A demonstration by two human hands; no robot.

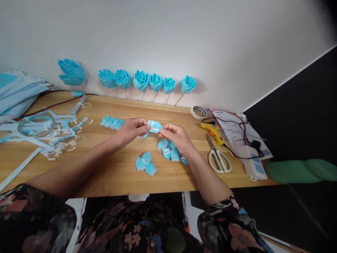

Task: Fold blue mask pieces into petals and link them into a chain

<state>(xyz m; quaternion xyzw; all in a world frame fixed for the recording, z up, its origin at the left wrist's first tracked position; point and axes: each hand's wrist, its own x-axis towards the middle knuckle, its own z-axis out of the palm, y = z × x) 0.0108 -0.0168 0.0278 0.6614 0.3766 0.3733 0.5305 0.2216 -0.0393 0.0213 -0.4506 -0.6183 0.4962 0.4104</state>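
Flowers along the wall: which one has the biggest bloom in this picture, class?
The leftmost flower, nearest the stacked masks; its bloom looks clearly larger than the other six.

Backed along the far edge of the wood-grain tabletop (110,177) by a pale grey-white wall (168,35). Bordered beyond the right edge by a black surface (300,119), wall or floor hard to tell, rimmed by a slanting white strip (289,79). Lit softly, with faint shadows on the wall.
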